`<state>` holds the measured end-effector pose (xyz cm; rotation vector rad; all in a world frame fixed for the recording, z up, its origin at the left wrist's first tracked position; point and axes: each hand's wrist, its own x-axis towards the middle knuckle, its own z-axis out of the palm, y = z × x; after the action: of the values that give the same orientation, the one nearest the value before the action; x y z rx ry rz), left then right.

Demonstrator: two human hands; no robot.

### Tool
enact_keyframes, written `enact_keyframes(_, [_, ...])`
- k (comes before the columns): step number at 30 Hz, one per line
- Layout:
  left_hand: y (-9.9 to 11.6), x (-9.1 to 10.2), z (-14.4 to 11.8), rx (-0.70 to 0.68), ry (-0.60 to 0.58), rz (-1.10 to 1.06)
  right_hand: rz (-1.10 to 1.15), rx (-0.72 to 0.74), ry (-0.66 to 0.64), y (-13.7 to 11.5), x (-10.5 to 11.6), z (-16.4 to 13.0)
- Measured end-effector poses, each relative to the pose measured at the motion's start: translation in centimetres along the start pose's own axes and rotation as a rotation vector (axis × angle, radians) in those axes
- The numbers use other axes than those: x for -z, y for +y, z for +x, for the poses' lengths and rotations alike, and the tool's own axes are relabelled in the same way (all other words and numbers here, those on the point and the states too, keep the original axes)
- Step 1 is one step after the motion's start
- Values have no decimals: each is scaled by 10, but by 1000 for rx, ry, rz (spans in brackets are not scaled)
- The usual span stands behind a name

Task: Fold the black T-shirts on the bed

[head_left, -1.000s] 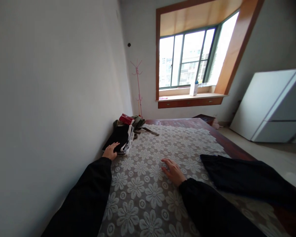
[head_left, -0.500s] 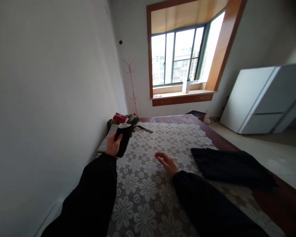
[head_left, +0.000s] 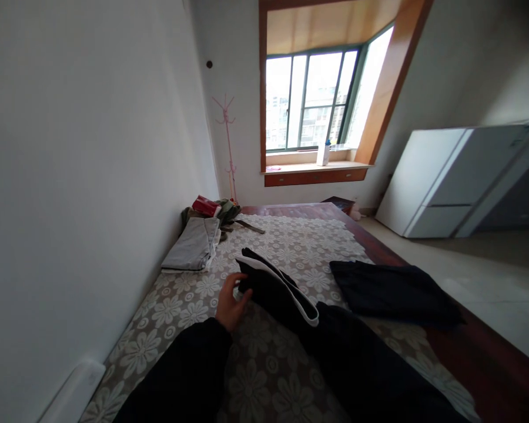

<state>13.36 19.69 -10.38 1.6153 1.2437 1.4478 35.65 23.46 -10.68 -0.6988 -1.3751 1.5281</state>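
Observation:
A folded black garment (head_left: 275, 288) with a white edge is held above the lace-patterned cover (head_left: 171, 305), slanting down to the right. My left hand (head_left: 231, 302) grips its left end between thumb and fingers. My right hand is hidden behind the garment; only its dark sleeve (head_left: 357, 352) shows, reaching up to the garment's lower right end. To the right lies a folded dark navy garment (head_left: 392, 291), flat on the cover and the reddish-brown surface. A folded grey garment (head_left: 191, 244) rests by the wall at the left.
Beyond the grey garment sit a red item (head_left: 206, 205) and a crumpled olive-green item with a strap (head_left: 250, 227). A white wall (head_left: 92, 176) borders the left side. A pink coat stand (head_left: 228, 141) stands near the window, and a white refrigerator (head_left: 436, 182) at the right.
The black garment has moved from over the grey garment to the middle, in front of my right arm. My right hand, bare and apart before, is now hidden behind it. The view has shifted slightly.

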Motion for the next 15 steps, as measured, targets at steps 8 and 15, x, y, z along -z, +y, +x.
enact_keyframes(8, [-8,13,-2,204,-35,-178,244,-116,-478,-18,-31,-7])
enact_keyframes(15, [-28,27,16,452,422,-326,186,-191,-54,-23,12,15])
